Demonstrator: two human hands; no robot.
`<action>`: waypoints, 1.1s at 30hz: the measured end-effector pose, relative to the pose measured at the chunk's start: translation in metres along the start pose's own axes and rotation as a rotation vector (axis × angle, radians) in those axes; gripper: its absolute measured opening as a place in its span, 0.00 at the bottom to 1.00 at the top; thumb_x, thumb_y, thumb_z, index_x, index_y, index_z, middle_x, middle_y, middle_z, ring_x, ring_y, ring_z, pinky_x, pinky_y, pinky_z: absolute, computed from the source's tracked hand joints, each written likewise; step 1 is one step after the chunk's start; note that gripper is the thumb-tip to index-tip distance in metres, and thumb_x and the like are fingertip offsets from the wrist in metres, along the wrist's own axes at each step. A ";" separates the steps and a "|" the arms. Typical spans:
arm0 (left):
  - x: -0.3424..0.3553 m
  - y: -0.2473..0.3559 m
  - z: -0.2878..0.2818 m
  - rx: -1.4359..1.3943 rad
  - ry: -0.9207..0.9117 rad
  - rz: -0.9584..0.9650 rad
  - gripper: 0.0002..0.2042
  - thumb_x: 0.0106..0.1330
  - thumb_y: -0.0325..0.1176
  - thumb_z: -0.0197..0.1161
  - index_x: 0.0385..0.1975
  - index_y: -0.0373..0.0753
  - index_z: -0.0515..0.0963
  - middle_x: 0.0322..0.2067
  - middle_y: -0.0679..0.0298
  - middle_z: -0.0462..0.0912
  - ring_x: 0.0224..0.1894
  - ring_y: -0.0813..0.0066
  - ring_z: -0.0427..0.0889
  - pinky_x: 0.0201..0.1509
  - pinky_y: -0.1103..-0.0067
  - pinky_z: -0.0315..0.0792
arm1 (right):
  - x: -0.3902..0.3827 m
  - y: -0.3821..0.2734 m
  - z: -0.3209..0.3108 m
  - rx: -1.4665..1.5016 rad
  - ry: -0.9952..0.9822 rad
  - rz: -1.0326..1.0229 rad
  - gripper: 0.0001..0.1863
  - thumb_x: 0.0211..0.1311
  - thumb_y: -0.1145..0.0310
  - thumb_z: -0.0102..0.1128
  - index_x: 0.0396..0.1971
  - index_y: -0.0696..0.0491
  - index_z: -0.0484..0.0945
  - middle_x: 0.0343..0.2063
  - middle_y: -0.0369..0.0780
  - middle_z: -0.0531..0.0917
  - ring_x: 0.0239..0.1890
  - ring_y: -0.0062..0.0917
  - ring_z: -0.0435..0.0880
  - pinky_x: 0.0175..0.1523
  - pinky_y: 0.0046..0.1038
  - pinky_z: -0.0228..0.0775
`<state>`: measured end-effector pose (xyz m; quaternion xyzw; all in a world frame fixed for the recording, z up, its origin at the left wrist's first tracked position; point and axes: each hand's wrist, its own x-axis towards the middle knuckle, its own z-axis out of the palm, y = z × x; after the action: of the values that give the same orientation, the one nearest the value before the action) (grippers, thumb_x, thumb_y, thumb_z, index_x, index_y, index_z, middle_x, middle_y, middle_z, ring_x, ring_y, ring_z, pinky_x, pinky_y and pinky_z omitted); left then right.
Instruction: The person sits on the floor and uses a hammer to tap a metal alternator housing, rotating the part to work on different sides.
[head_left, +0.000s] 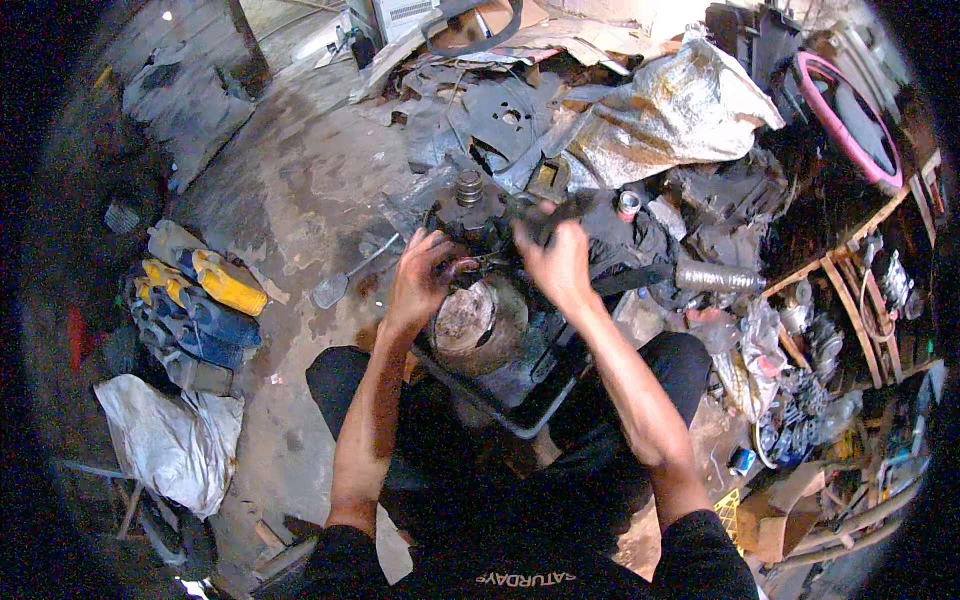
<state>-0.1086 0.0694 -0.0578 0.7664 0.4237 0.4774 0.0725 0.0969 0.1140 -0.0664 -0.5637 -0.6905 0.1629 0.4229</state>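
Observation:
Between my knees stands a dark, greasy machine with a rounded, worn metal cover (465, 325) and a bent black tube frame (530, 428) on its near side. A ribbed metal cylinder (468, 188) sticks up at its far side. My left hand (422, 278) is at the machine's left, just past the cover, its fingers curled by a small reddish part (462, 267); whether it grips that part is unclear. My right hand (558, 255) is over the far right side of the machine. Its fingers are smeared by motion against dark parts, so what they touch cannot be made out.
A flat-ended metal tool (335, 288) lies on the floor to the left, near yellow and blue containers (230, 283) and a white sack (175, 440). An open can (628, 205) stands right of the machine. Beyond lie a silvery sheet (680, 110) and scrap; clutter lines the right.

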 end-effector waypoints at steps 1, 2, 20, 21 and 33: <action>-0.001 -0.008 0.001 -0.045 -0.010 -0.009 0.06 0.53 0.27 0.65 0.30 0.35 0.80 0.32 0.56 0.77 0.37 0.54 0.75 0.49 0.67 0.67 | -0.014 0.000 0.003 0.042 0.014 -0.133 0.14 0.50 0.71 0.66 0.37 0.57 0.77 0.35 0.52 0.81 0.39 0.42 0.82 0.41 0.34 0.73; -0.002 -0.015 0.000 -0.090 -0.020 -0.017 0.07 0.52 0.27 0.65 0.30 0.35 0.80 0.32 0.56 0.77 0.37 0.53 0.75 0.50 0.67 0.67 | -0.022 0.000 0.005 0.084 0.027 -0.266 0.13 0.50 0.71 0.66 0.36 0.58 0.78 0.33 0.51 0.82 0.37 0.41 0.83 0.40 0.33 0.73; -0.014 -0.052 0.030 -0.170 -0.117 -0.269 0.61 0.33 0.52 0.80 0.62 0.27 0.46 0.60 0.42 0.59 0.63 0.50 0.62 0.65 0.66 0.59 | -0.023 -0.004 0.001 0.208 0.026 -0.095 0.12 0.54 0.71 0.65 0.36 0.60 0.77 0.31 0.43 0.83 0.33 0.24 0.80 0.39 0.28 0.71; -0.010 -0.052 0.033 -0.207 -0.087 -0.232 0.61 0.33 0.52 0.80 0.63 0.27 0.46 0.60 0.41 0.58 0.63 0.50 0.61 0.66 0.66 0.58 | -0.023 -0.001 0.001 0.202 0.064 -0.085 0.12 0.54 0.71 0.64 0.36 0.60 0.77 0.30 0.42 0.82 0.32 0.22 0.79 0.39 0.27 0.71; 0.001 -0.082 0.027 -0.270 -0.051 -0.076 0.52 0.34 0.44 0.82 0.60 0.27 0.60 0.52 0.45 0.73 0.54 0.53 0.75 0.59 0.67 0.69 | -0.021 -0.006 -0.026 0.012 -0.274 -0.367 0.15 0.45 0.70 0.68 0.35 0.59 0.80 0.36 0.48 0.82 0.40 0.41 0.81 0.46 0.34 0.74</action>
<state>-0.1348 0.1302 -0.1135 0.7451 0.3822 0.5072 0.2038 0.1130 0.0865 -0.0557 -0.3987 -0.8316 0.1624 0.3509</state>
